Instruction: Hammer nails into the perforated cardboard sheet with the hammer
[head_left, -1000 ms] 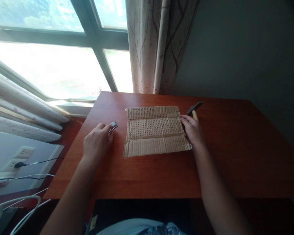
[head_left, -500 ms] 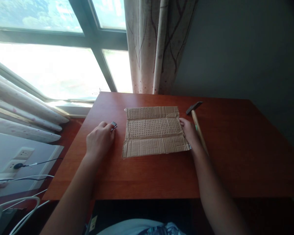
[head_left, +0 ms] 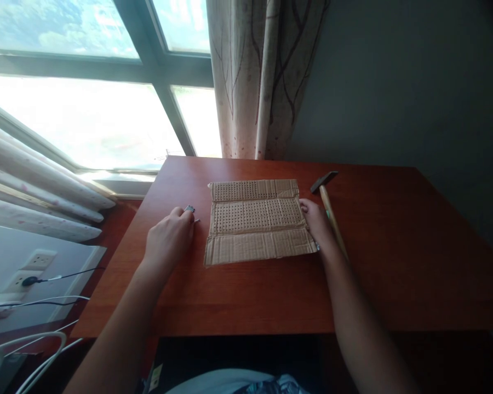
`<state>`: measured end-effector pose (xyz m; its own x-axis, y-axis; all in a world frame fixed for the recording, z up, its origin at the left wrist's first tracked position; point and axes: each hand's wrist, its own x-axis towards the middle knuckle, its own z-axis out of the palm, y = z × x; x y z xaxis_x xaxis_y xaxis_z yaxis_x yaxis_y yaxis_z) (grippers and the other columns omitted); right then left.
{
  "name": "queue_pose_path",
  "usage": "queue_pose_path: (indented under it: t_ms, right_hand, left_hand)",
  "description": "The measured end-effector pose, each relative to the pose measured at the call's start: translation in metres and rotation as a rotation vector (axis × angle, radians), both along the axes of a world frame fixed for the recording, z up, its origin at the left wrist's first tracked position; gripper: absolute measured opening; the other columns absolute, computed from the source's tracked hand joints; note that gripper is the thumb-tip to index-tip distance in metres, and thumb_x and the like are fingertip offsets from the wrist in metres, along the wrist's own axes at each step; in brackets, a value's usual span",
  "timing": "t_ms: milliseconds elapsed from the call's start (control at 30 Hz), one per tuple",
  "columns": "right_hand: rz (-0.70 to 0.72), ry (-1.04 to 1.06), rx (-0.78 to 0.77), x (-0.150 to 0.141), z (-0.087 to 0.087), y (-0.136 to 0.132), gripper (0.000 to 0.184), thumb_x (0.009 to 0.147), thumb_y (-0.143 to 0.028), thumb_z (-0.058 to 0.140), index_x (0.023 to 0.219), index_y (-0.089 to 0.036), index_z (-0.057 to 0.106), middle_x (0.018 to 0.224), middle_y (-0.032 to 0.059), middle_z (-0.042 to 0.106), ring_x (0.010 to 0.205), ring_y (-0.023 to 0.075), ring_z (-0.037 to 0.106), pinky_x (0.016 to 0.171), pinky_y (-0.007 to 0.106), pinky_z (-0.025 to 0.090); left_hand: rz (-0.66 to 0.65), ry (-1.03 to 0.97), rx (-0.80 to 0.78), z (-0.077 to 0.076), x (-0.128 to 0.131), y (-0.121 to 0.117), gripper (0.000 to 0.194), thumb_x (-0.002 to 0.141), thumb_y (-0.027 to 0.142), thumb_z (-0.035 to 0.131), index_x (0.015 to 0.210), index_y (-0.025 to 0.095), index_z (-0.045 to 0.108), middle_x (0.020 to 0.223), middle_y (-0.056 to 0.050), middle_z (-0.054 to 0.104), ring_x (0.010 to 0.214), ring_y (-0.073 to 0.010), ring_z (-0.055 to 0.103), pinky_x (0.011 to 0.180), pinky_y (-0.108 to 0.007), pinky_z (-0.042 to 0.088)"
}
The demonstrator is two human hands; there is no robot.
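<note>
My left hand (head_left: 170, 232) is closed on the tabletop, left of a cardboard sheet. At its fingertips are small dark metal pins (head_left: 189, 208), lined up close together; whether they are nails or screws cannot be made out. One thin pin (head_left: 196, 220) sticks out to the right of the fingers. The creased brown cardboard sheet (head_left: 254, 246) lies flat, with rows of small holes across its upper and middle panels. My right hand (head_left: 315, 219) is closed at the sheet's right edge, its fingertips partly hidden. Under that wrist, a small shiny bit (head_left: 317, 247) shows.
A hammer (head_left: 331, 210) with a wooden handle lies just right of my right hand, its head toward the back. The reddish wooden table (head_left: 402, 246) meets a wall behind. A window and curtains (head_left: 246, 109) stand behind; at left are sockets and cables (head_left: 45, 279).
My left hand has shifted slightly right and covers more of the metal pins. A single pin now shows beside its fingers. My right hand stays at the cardboard's edge.
</note>
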<state>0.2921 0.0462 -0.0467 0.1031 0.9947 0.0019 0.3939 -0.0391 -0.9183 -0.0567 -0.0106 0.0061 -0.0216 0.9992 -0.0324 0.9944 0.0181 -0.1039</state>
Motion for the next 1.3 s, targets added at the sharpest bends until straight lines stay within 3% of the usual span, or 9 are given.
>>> queue_pose_path:
  t_ms: [300, 467, 567, 667, 767, 867, 1067, 1167, 1300]
  right_hand:
    - [-0.152, -0.086, 0.132, -0.003, 0.009, -0.001, 0.024, 0.085, -0.034, 0.054, 0.097, -0.020, 0.071, 0.089, 0.0103, 0.074, 0.085, 0.0277, 0.070, 0.082, 0.043, 0.052]
    - [-0.145, 0.051, 0.378, -0.007, 0.027, -0.006, 0.024, 0.090, -0.035, 0.056, 0.104, -0.020, 0.068, 0.101, 0.0090, 0.072, 0.094, 0.0240, 0.068, 0.083, 0.041, 0.055]
    - [0.012, -0.036, 0.536, -0.013, 0.045, -0.013, 0.019, 0.093, -0.029, 0.055, 0.103, -0.024, 0.070, 0.109, 0.0058, 0.070, 0.104, 0.0224, 0.066, 0.092, 0.042, 0.053]
    - [0.195, -0.248, 0.605, -0.021, 0.060, -0.018, 0.020, 0.094, -0.024, 0.055, 0.105, -0.025, 0.071, 0.118, 0.0054, 0.069, 0.116, 0.0240, 0.061, 0.104, 0.047, 0.047]
    - [0.285, -0.476, 0.613, -0.030, 0.065, -0.019, 0.025, 0.093, -0.027, 0.057, 0.115, -0.022, 0.070, 0.132, 0.0081, 0.064, 0.124, 0.0283, 0.054, 0.108, 0.051, 0.043]
    - [0.308, -0.618, 0.571, -0.036, 0.064, -0.018, 0.035, 0.094, -0.034, 0.057, 0.125, -0.020, 0.066, 0.139, 0.0090, 0.060, 0.126, 0.0315, 0.051, 0.107, 0.054, 0.043]
    - [0.280, -0.696, 0.492, -0.039, 0.054, -0.017, 0.041, 0.095, -0.041, 0.056, 0.127, -0.018, 0.066, 0.141, 0.0111, 0.059, 0.129, 0.0348, 0.047, 0.108, 0.057, 0.042]
    - [0.270, -0.605, 0.517, -0.038, 0.051, -0.016, 0.036, 0.095, -0.039, 0.056, 0.122, -0.018, 0.067, 0.139, 0.0119, 0.059, 0.130, 0.0321, 0.048, 0.111, 0.054, 0.041]
    - [0.197, -0.446, 0.525, -0.037, 0.053, -0.016, 0.027, 0.093, -0.031, 0.057, 0.116, -0.022, 0.068, 0.133, 0.0114, 0.062, 0.129, 0.0288, 0.051, 0.112, 0.051, 0.042]
  left_hand:
    - [-0.041, -0.042, 0.032, -0.004, -0.001, -0.002, 0.033, 0.100, 0.035, 0.035, 0.106, 0.019, 0.064, 0.105, -0.011, 0.069, 0.081, -0.0285, 0.069, 0.055, -0.032, 0.039]
    - [-0.065, -0.357, 0.252, -0.002, -0.011, -0.003, 0.021, 0.094, 0.032, 0.050, 0.100, 0.020, 0.067, 0.099, -0.007, 0.071, 0.074, -0.0197, 0.067, 0.062, -0.029, 0.046]
    - [-0.005, -0.738, 0.413, 0.012, -0.011, 0.000, 0.018, 0.087, 0.036, 0.063, 0.093, 0.019, 0.067, 0.088, -0.003, 0.071, 0.070, -0.0153, 0.066, 0.063, -0.026, 0.052]
    - [-0.022, -1.022, 0.466, 0.037, 0.008, 0.007, 0.018, 0.083, 0.034, 0.068, 0.093, 0.019, 0.067, 0.088, -0.002, 0.072, 0.074, -0.0155, 0.069, 0.067, -0.026, 0.057]
    - [-0.245, -1.073, 0.403, 0.065, 0.043, 0.017, 0.012, 0.083, 0.028, 0.069, 0.091, 0.019, 0.066, 0.084, -0.002, 0.072, 0.076, -0.0153, 0.069, 0.070, -0.026, 0.057]
    - [-0.462, -0.943, 0.300, 0.077, 0.082, 0.035, 0.006, 0.085, 0.021, 0.065, 0.090, 0.018, 0.067, 0.083, -0.002, 0.073, 0.074, -0.0139, 0.068, 0.072, -0.026, 0.055]
    - [-0.542, -0.853, 0.210, 0.054, 0.124, 0.073, 0.009, 0.084, 0.015, 0.059, 0.089, 0.017, 0.067, 0.082, -0.004, 0.073, 0.071, -0.0147, 0.066, 0.066, -0.025, 0.051]
    - [-0.522, -0.850, 0.193, 0.044, 0.118, 0.079, 0.009, 0.086, 0.017, 0.058, 0.091, 0.018, 0.066, 0.086, -0.005, 0.074, 0.076, -0.0162, 0.067, 0.067, -0.026, 0.050]
    - [-0.493, -0.889, 0.200, 0.049, 0.100, 0.083, 0.013, 0.091, 0.023, 0.054, 0.097, 0.018, 0.064, 0.097, -0.007, 0.073, 0.090, -0.0198, 0.068, 0.076, -0.031, 0.052]
